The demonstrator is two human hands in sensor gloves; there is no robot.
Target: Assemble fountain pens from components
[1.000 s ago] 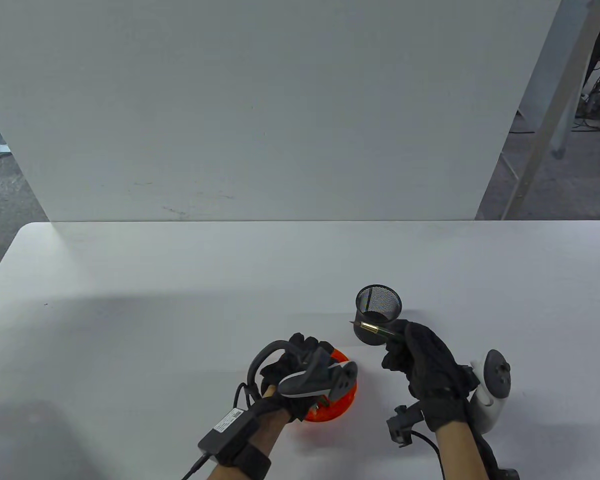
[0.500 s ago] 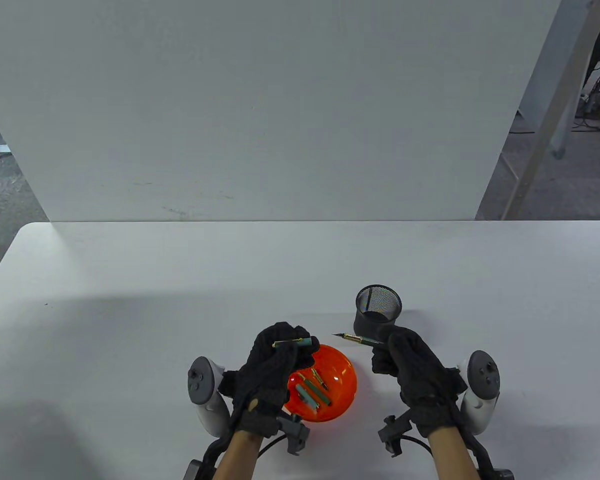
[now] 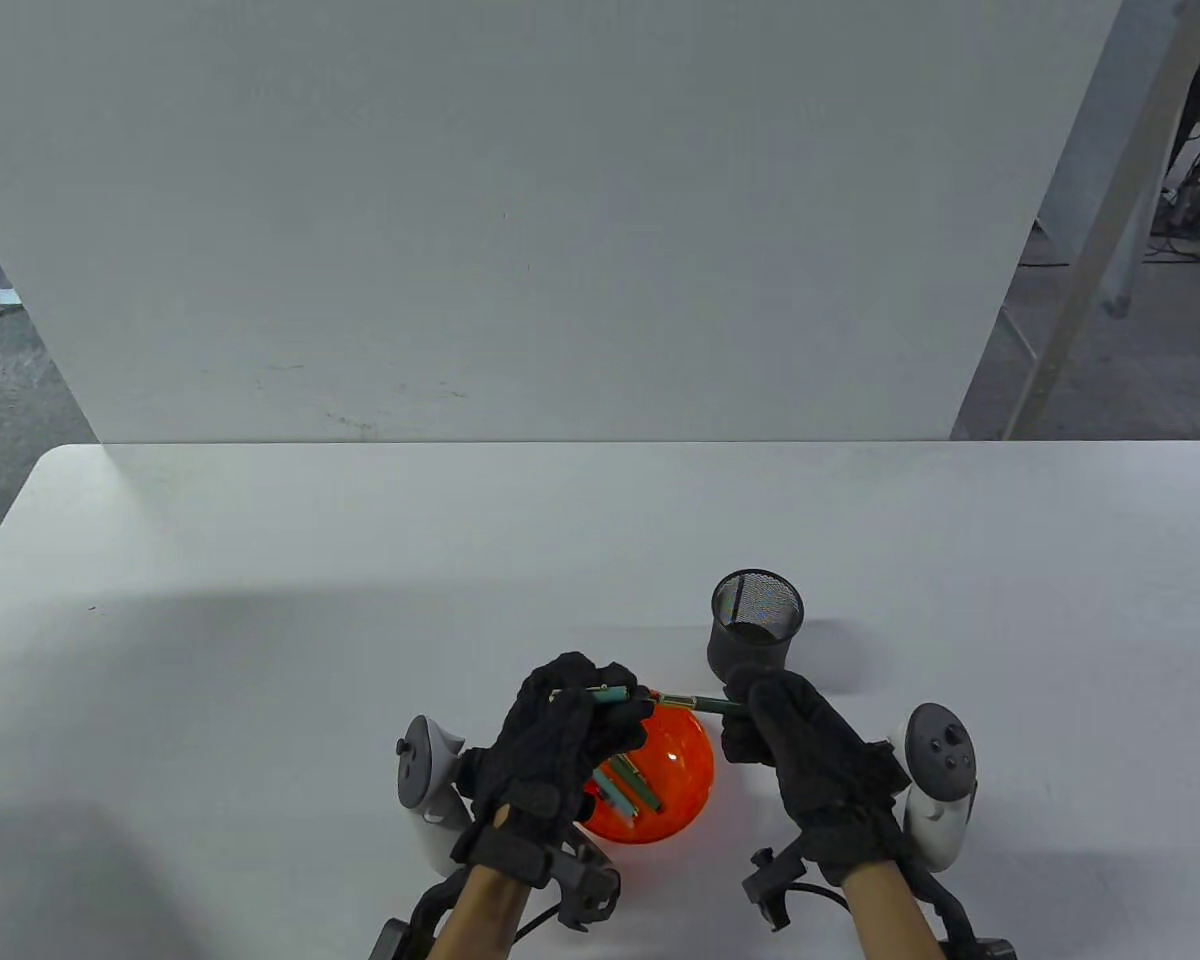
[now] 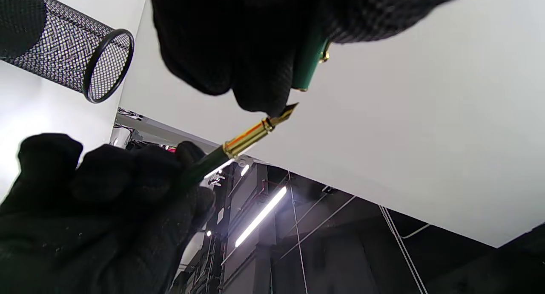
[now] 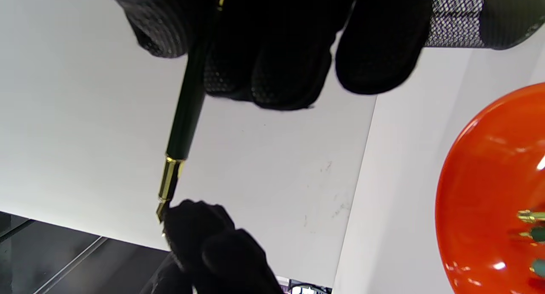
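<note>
Gloves [image 3: 560, 740] matt knit cloth; bowl [image 3: 685, 775] glossy orange plastic; cup [image 3: 755, 625] black metal mesh; tabletop [image 3: 260, 650] smooth matt.

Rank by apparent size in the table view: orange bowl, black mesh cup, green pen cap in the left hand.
1. Orange plastic bowl, though partly hidden by the left hand.
2. Black mesh cup.
3. Green pen cap, mostly covered by fingers.

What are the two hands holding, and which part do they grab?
The right hand grips a dark green pen body with a gold nib by its back end. The left hand pinches a green pen cap around its middle.
</note>
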